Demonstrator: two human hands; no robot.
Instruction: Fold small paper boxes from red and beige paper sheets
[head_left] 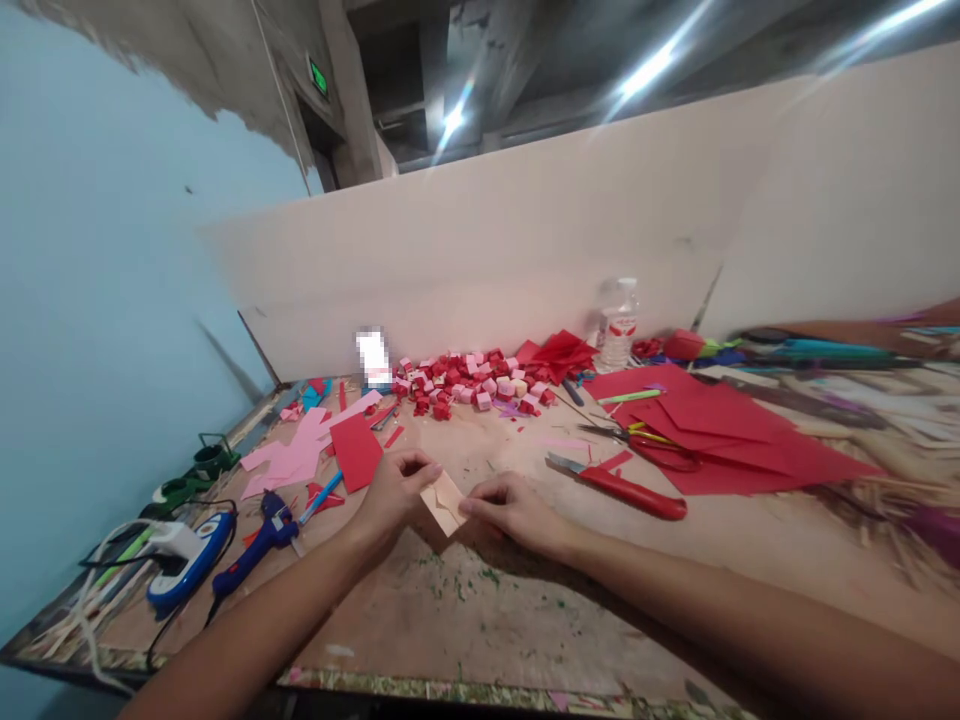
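Between my hands, over the middle of the table, is a small folded piece of cream paper [444, 505], tilted, with crease lines on its face. My left hand [396, 490] pinches its upper left edge between thumb and fingers. The right corner of the paper is pinched by my right hand [517, 508], whose other fingers are curled in. A red paper sheet [355, 452] lies just beyond my left hand. Past both hands sits a heap of small red and pink folded paper pieces [480, 380].
On the left are pink paper [296, 455], a blue glue gun [259, 545] and a blue-white power strip [191, 565] with cords. To the right lie a red-handled knife [630, 490], scissors [637, 437] and red sheets [727, 430]. A bottle [619, 325] stands behind.
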